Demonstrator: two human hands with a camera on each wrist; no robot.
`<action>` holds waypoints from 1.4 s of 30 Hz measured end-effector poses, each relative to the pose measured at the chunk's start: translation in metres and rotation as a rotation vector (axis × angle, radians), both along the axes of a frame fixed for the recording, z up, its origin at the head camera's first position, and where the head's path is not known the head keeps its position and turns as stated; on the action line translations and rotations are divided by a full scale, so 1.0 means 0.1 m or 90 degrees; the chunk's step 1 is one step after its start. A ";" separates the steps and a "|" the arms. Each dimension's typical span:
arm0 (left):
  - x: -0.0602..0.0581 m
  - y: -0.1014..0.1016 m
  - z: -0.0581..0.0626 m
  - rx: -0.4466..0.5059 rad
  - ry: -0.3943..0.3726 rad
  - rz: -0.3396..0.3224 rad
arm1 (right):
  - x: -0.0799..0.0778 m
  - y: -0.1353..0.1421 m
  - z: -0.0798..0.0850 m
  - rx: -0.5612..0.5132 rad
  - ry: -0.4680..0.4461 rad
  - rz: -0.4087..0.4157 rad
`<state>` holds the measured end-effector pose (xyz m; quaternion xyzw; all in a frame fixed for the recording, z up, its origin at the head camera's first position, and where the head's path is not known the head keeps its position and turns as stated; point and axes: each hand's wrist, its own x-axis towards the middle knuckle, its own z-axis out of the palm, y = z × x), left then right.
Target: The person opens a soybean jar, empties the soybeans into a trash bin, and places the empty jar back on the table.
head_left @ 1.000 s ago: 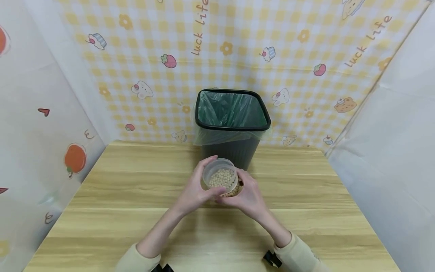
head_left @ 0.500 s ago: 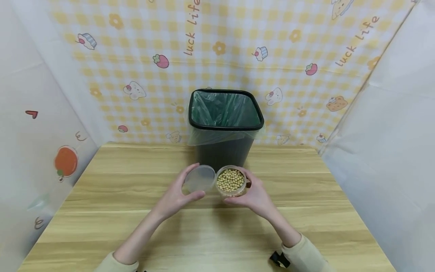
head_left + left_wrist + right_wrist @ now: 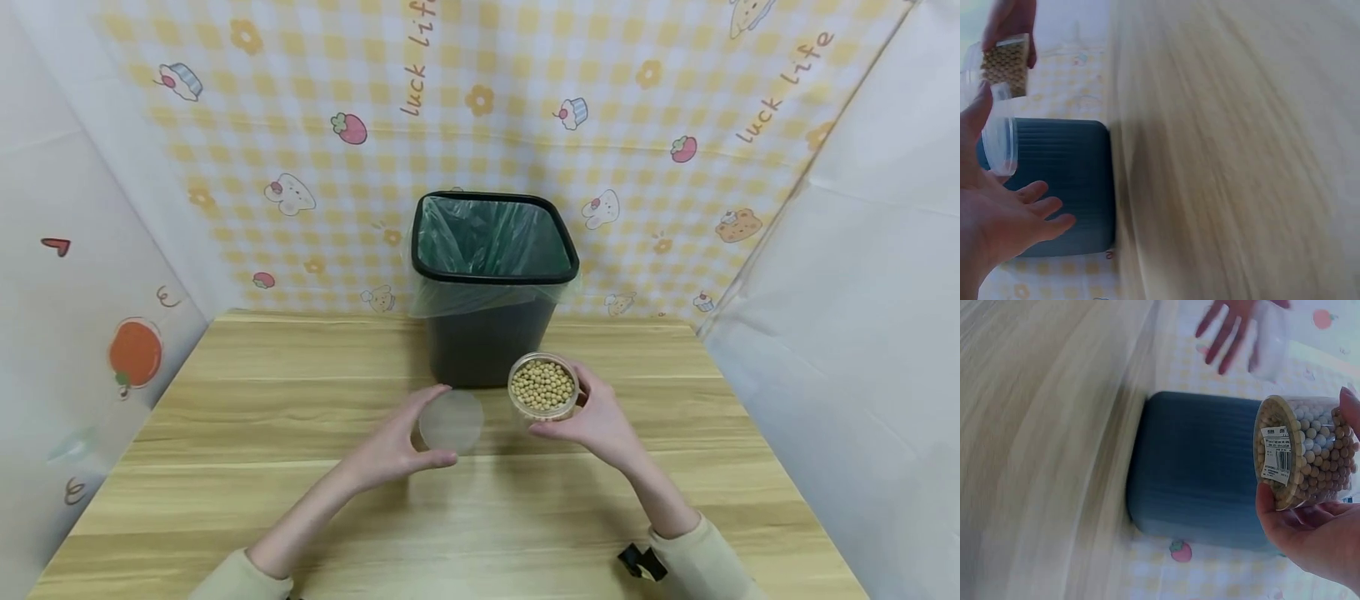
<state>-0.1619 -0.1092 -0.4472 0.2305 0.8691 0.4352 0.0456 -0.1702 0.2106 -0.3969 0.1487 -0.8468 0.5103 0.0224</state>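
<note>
Gripping a clear jar [image 3: 1304,459] round its side, the right hand [image 3: 600,421] keeps its thumb along the near wall and its fingers round the right and far part. Beige round balls [image 3: 543,386] fill the jar nearly to its rim, and the uncovered mouth faces up. A white label [image 3: 1277,456] with a barcode is stuck to the jar's base, which faces down toward the worktop [image 3: 300,375]; the left wrist view shows the jar held clear of that surface. To its left, with a gap between them, the left hand [image 3: 393,450] holds a clear round lid [image 3: 452,422]; its grip has the thumb at the near edge and a finger at the far edge, while the other three fingers spread loosely away from it. Right behind both hands, a dark ribbed bin [image 3: 483,346] stands on the worktop, lined with a thin translucent bag [image 3: 491,237] whose edge folds out under the black rim. A yellow-checked cloth [image 3: 315,133] with printed strawberries, cupcakes and the words "luck life" hangs behind the bin. Beige sleeves [image 3: 701,558] cover the forearms, and a small black object [image 3: 642,562] shows beside the right one.
</note>
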 end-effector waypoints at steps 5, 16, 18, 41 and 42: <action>-0.02 0.03 -0.13 -0.077 0.030 -0.029 | 0.00 0.11 0.07 -0.016 -0.005 -0.009; 0.03 0.06 -0.30 -0.168 -0.036 -0.096 | 0.04 0.23 0.17 -0.008 0.005 -0.017; 0.04 0.06 -0.31 -0.178 -0.034 -0.099 | 0.04 0.24 0.19 -0.005 0.007 -0.018; 0.08 0.07 -0.38 -0.217 0.025 -0.116 | 0.10 0.38 0.57 -0.012 0.040 -0.054; 0.08 0.07 -0.37 -0.217 0.022 -0.114 | 0.10 0.39 0.60 -0.013 0.040 -0.057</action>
